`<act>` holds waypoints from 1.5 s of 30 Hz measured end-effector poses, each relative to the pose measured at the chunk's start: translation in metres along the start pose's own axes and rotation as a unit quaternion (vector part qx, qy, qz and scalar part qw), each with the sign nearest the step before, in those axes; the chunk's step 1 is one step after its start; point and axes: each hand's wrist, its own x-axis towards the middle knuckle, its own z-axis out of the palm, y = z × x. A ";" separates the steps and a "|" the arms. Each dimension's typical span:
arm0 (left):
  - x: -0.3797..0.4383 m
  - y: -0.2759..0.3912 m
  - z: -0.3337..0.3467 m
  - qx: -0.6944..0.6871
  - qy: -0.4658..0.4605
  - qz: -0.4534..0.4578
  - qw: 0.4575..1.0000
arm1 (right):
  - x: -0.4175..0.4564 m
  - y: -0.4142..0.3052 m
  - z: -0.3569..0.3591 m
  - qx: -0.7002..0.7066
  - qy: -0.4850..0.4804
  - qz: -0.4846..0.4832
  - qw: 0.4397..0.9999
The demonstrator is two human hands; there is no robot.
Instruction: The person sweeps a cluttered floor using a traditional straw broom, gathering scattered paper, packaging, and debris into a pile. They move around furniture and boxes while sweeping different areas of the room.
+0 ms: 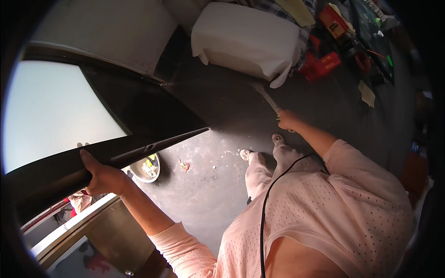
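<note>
My left hand (106,177) grips the edge of a dark-framed door (139,147) with a pale panel, its thumb on the near face and its fingers around the edge. A latch plate shows in that edge. To the right, my right hand (288,120) is closed around a light stick-like handle (267,97). The far end of the handle points toward the floor beside a cloth-covered object and is too dark to make out. Dusty grey floor (205,194) lies beneath, with small scraps of litter on it.
A metal basin (154,170) holding rubbish stands past the door edge. A white cloth (243,38) covers a boxy object at the top. Red bags (321,66), a red box (333,21) and a dark table with clutter are at the upper right. A metal-framed cabinet (118,236) is lower left.
</note>
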 end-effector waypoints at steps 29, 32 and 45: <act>-0.096 0.092 0.208 0.162 -0.052 0.062 0.983 | -0.056 0.104 0.035 -0.094 -0.176 -0.173 0.964; -0.097 0.094 0.218 0.142 -0.048 0.062 0.987 | -0.062 0.098 0.030 -0.096 -0.161 -0.178 0.966; -0.134 0.045 0.164 -0.122 -0.278 0.098 0.948 | -0.095 0.004 -0.015 0.043 -0.092 -0.134 0.986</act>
